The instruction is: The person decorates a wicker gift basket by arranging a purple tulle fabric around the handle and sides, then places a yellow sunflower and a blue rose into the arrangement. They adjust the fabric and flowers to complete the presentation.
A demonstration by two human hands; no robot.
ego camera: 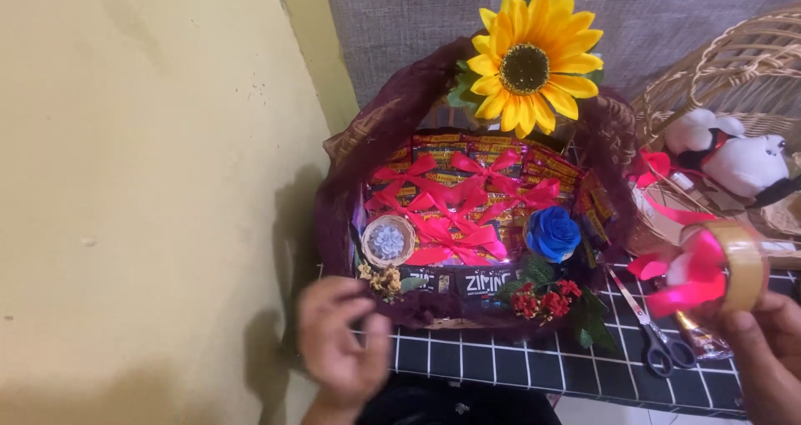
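Black gridded table (534,367) edge: left hand (342,346) empty beside basket (350,166); right hand (763,354) grips tape roll (738,266).

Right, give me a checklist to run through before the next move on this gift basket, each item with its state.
1. Tape roll held in right hand: ok.
2. Left hand free of objects: cannot tell, blurred.
3. Gift basket fully on the checked tablecloth: ok.
4. Scissors within reach beside the basket: ok.
5. Sunflower upright at the back: ok.
6. Blue rose seated inside the basket: ok.
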